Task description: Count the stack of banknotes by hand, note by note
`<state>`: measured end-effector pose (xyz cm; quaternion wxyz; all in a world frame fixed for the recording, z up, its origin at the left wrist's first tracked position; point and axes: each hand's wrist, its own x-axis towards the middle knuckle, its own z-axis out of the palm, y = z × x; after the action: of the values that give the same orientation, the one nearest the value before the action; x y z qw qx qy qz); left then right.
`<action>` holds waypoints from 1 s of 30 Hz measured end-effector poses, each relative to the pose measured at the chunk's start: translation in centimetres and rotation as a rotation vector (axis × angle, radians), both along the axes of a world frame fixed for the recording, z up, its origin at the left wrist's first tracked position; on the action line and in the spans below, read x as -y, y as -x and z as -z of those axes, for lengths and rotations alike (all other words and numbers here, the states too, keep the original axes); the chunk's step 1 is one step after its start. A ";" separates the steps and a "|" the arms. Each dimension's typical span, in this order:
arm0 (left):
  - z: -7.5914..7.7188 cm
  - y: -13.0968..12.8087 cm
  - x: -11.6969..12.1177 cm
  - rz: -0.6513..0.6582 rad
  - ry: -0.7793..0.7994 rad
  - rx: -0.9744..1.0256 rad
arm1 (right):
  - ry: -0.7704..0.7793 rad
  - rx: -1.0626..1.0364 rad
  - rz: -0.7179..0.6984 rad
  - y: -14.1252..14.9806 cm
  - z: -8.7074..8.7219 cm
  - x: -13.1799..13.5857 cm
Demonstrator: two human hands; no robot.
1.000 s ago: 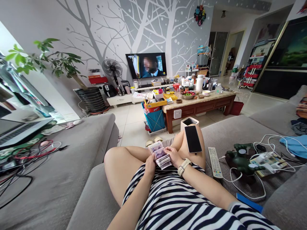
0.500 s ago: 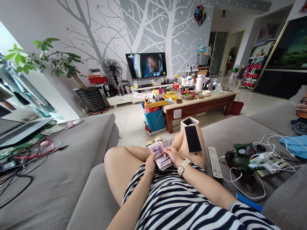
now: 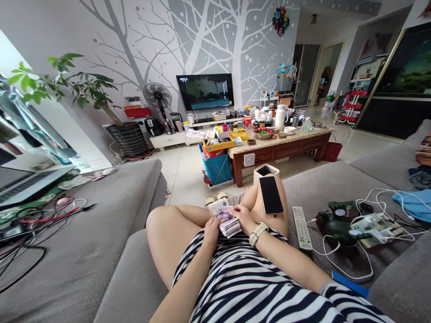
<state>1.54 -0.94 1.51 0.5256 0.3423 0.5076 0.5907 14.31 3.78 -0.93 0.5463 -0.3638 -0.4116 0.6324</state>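
A folded stack of purple and white banknotes (image 3: 230, 228) is held over my lap, its upper notes fanned out away from me. My left hand (image 3: 212, 229) is closed on the left side of the stack, thumb on top. The fingers of my right hand (image 3: 244, 217) pinch the notes at their upper right edge; a pale watch is on that wrist. On my right knee lies a phone (image 3: 271, 195) with a dark screen. A striped garment covers my lap just below the notes.
A remote control (image 3: 302, 228) lies on the grey sofa to the right, near a dark green figure (image 3: 340, 224) and white cables. Tangled cables and a laptop (image 3: 32, 184) are on the left. A cluttered coffee table (image 3: 279, 154) and a bin (image 3: 266, 171) stand ahead.
The upper notes have shifted: a paler part now shows at the top left, and a purple note lies across towards my right fingers. The television picture differs.
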 end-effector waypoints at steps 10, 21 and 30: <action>-0.1 0.2 -0.2 -0.063 -0.025 -0.041 | -0.021 -0.034 -0.018 -0.2 -0.3 0.3; -0.1 0.3 -0.2 -0.089 -0.043 -0.136 | 0.004 -0.070 -0.057 -0.1 -0.2 0.3; 0.1 0.7 -0.3 -0.069 -0.083 -0.194 | -0.002 -0.072 -0.066 0.0 0.3 0.0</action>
<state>0.82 -0.69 1.42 0.4387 0.4017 0.5428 0.5929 14.33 3.76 -1.21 0.5399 -0.3266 -0.4041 0.6623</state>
